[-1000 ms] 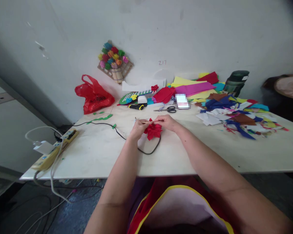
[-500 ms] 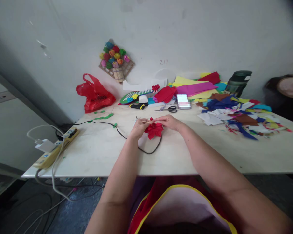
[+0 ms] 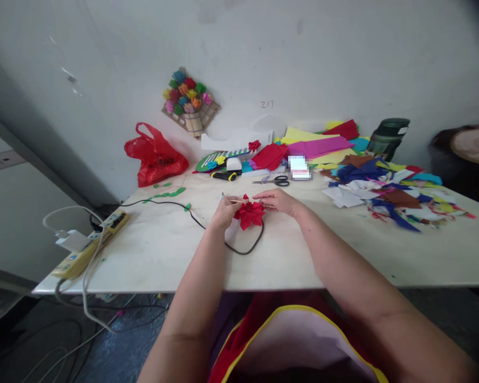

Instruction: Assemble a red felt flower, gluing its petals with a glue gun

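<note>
2 hands (image 3: 225,210) (image 3: 278,201) pinch red paper flower (image 3: 249,214) | thin stick (image 3: 233,199) barely visible

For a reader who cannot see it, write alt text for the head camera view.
Two bare hands, left hand and right hand, hold a red paper flower on a thin stick above a pale table. Scissors, coloured paper scraps and a red plastic bag lie behind.
</note>
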